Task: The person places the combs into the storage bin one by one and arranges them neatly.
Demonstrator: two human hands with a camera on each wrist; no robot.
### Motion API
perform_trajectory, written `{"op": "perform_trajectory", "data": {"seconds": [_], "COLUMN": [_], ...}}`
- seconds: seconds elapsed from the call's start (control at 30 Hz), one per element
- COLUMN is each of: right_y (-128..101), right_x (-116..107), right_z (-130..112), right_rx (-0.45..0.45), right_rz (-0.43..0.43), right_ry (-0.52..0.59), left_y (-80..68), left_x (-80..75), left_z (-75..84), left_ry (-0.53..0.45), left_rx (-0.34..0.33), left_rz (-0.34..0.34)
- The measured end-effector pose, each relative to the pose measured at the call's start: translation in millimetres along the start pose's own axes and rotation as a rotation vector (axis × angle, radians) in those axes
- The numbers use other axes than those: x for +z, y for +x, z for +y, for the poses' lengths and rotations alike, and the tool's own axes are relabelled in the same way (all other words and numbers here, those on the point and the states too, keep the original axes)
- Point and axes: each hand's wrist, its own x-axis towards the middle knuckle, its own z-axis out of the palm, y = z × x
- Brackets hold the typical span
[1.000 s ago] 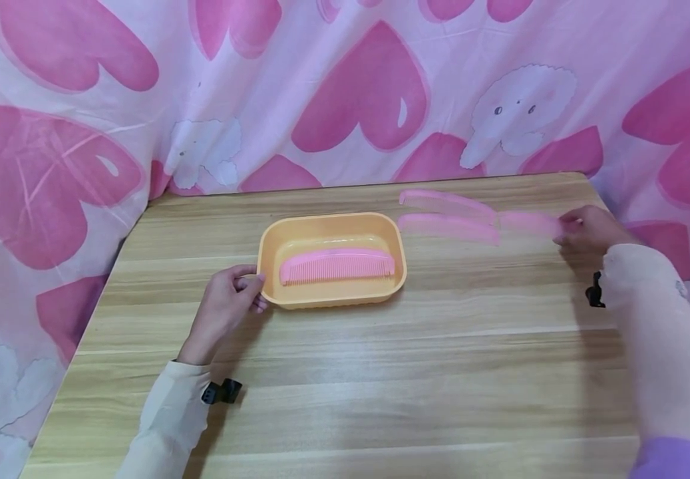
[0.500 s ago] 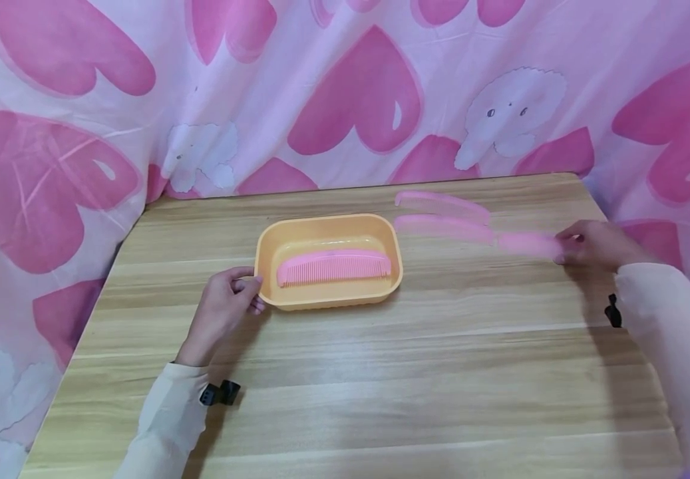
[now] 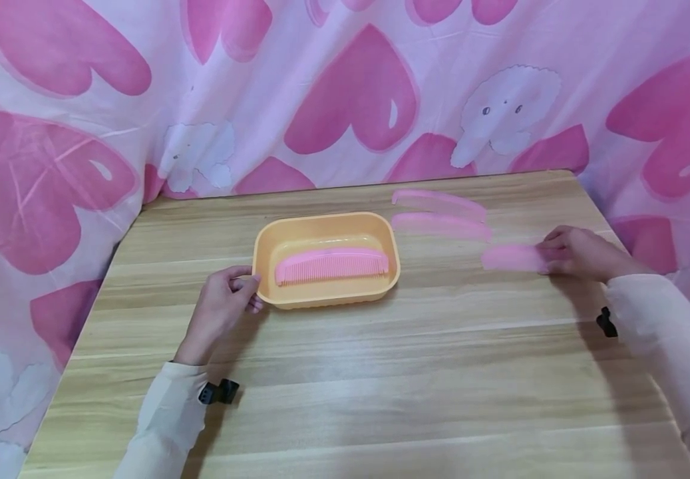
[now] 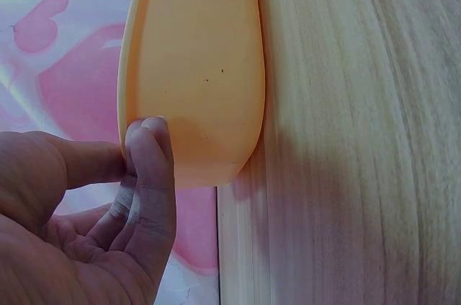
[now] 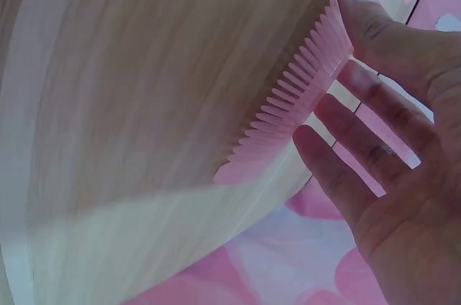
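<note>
My left hand [image 3: 223, 307] pinches the left end of a light orange plastic basin [image 3: 327, 304], thumb and fingers at its rim; the left wrist view shows the basin's outer wall [image 4: 198, 67] beside the fingers. A pink comb [image 3: 333, 261] lies inside the basin. On the right, my right hand [image 3: 584, 254] grips one end of another pink comb [image 3: 511, 257] between thumb and fingers. Its teeth [image 5: 284, 96] face the tabletop in the right wrist view. Two more pink combs, an upper one [image 3: 440, 199] and a lower one [image 3: 443, 225], lie right of the basin.
The wood-grain table [image 3: 345, 392] ends at a back edge against a pink curtain [image 3: 350, 93] with hearts. Its right edge runs close by my right hand. Black wrist cameras, one on the left sleeve [image 3: 219, 392] and one on the right [image 3: 606, 322], sit on the forearms.
My right hand has brought its comb a little left and toward me, away from the two combs lying on the table. The left hand stays at the basin's rim.
</note>
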Motion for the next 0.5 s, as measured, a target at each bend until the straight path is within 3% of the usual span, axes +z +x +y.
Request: {"op": "perform_trajectory", "data": {"seconds": [0.23, 0.5], "right_y": [9.0, 27.1], "right_x": [8.0, 14.1], "right_z": [-26.5, -58.0], "right_rx": [-0.072, -0.098], "right_rz": [0.039, -0.029], "right_ry": [0.031, 0.100], "left_y": [-0.2, -0.4], "left_x": [-0.5, -0.6], "left_z": [-0.1, -0.1], "left_ry": [-0.001, 0.000], "left_rx": [0.005, 0.011], "left_rz": [-0.002, -0.005]}}
